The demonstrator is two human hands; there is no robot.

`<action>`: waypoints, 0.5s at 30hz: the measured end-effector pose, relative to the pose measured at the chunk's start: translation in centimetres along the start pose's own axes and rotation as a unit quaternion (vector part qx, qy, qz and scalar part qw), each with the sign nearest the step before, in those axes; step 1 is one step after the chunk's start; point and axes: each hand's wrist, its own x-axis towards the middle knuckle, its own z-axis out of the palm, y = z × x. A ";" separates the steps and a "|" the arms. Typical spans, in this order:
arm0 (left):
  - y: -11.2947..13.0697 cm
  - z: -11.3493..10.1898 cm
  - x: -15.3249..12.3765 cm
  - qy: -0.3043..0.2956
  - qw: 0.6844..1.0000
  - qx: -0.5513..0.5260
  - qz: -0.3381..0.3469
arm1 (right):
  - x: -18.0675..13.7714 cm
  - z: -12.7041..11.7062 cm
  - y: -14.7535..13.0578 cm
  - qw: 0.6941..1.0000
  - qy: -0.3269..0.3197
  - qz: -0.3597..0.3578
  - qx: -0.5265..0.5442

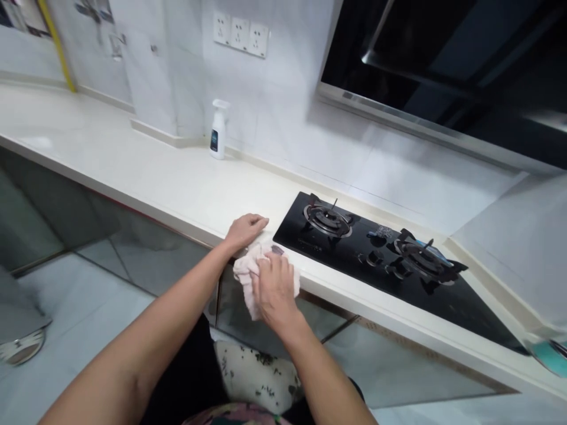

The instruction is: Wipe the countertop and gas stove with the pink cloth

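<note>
A pale, crumpled cleaning cloth (247,274) hangs over the front edge of the white countertop (190,192). My right hand (277,286) presses on it with bent fingers, gripping it against the edge. A dark patch shows on the cloth near my fingertips. Just left of the cooktop, my left hand (245,230) rests on the counter, its thumb apart from the fingers and nothing in it. Close to both hands lies the black two-burner gas cooktop (354,260), its near left corner beside the cloth.
A white spray bottle (218,133) stands against the wall. Above the cooktop hangs a dark range hood (443,77). Wall sockets (240,32) and a yellow pipe (57,47) are farther back. A teal item (549,357) sits at the right; another person's foot (24,347) shows at left.
</note>
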 end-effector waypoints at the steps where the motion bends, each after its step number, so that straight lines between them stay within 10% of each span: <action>1: 0.0 0.0 0.0 -0.002 1.000 0.003 0.002 | -0.6 -0.4 0.4 0.998 0.004 0.016 0.063; 7: 0.2 0.0 -0.4 -0.003 0.999 0.041 0.019 | 2.1 -5.5 5.7 0.932 0.061 0.137 0.331; 15: 0.9 -0.2 -1.0 0.001 0.998 0.055 0.012 | 5.8 -11.5 16.0 0.942 0.163 0.226 0.186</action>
